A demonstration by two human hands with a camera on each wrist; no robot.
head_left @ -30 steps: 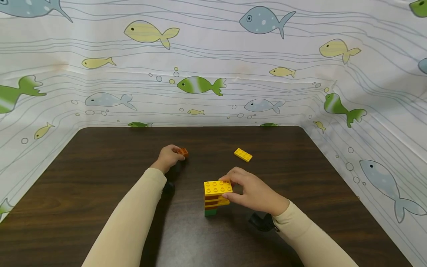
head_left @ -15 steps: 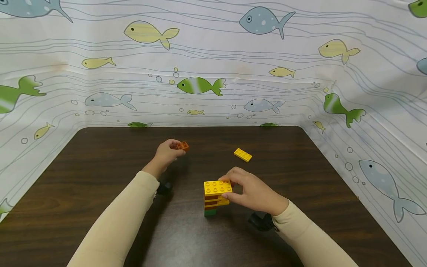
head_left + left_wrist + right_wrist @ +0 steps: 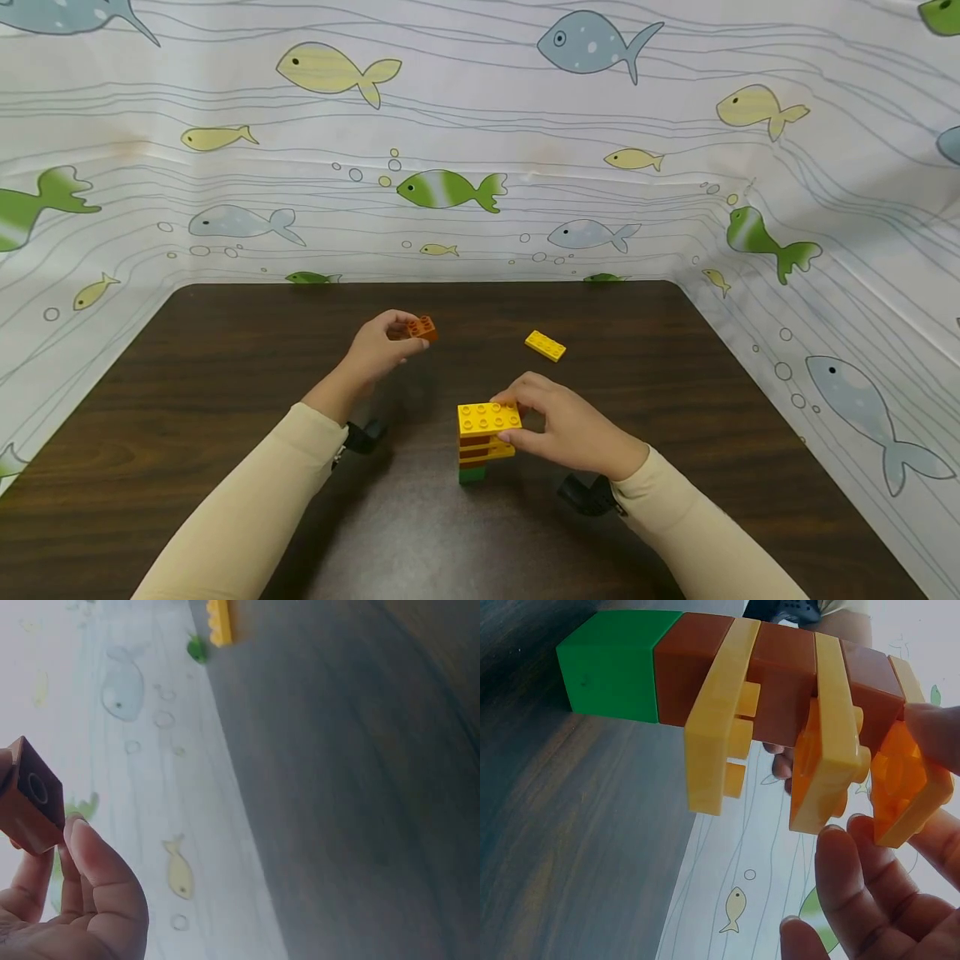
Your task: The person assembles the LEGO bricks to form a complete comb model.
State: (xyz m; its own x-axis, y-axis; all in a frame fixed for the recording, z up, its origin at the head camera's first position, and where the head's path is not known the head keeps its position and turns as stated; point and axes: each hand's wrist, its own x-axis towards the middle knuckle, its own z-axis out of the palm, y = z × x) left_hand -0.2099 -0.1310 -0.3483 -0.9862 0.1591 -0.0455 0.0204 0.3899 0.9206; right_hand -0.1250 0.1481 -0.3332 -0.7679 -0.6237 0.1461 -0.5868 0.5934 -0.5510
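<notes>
Left hand (image 3: 375,350) pinches the brown brick (image 3: 423,330), seemingly off the table (image 3: 210,400), though height is hard to judge. And the right hand (image 3: 573,425) grips the top yellow plate (image 3: 480,420) of the upright tower (image 3: 473,452)! Beyond lies a loose yellow plate (image 3: 545,345).

Your multicoloured plastic-brick tower (image 3: 480,427) stands on the brown wood-grain desk (image 3: 187,417). Behind it are the yellow plastic slab (image 3: 545,345), right, and orange plastic block (image 3: 425,329), left.

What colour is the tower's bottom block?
Green; the bottom block shows best in the right wrist view.
</notes>
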